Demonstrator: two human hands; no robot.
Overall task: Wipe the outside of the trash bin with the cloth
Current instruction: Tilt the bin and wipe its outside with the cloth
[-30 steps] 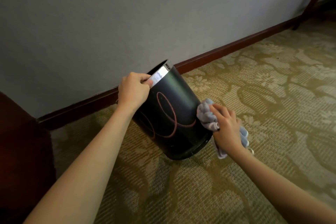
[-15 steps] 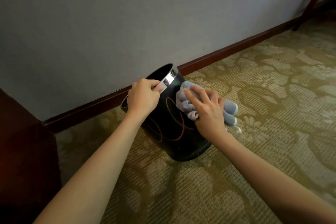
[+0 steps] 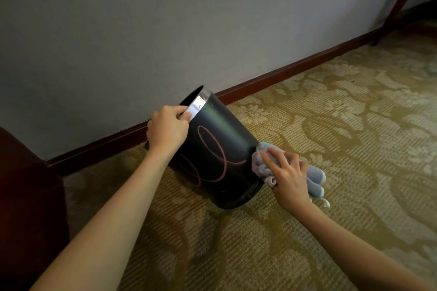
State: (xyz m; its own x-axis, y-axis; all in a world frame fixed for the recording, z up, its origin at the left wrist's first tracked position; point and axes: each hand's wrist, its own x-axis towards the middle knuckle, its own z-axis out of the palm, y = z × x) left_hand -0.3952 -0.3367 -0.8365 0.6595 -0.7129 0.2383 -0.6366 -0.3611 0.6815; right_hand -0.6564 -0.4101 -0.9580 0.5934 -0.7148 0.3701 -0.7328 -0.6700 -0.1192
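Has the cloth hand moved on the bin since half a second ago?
Yes. The right hand slid the cloth from near the bin rim down toward its base.

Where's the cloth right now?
Head view, right of centre: the cloth is under the right hand, pressed against the bin low on its right side, just above the carpet.

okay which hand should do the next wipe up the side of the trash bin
Right. The right hand already presses the cloth against the lower side of the trash bin, so it can likely sweep upward. The left hand grips the metal rim, holding the bin tilted.
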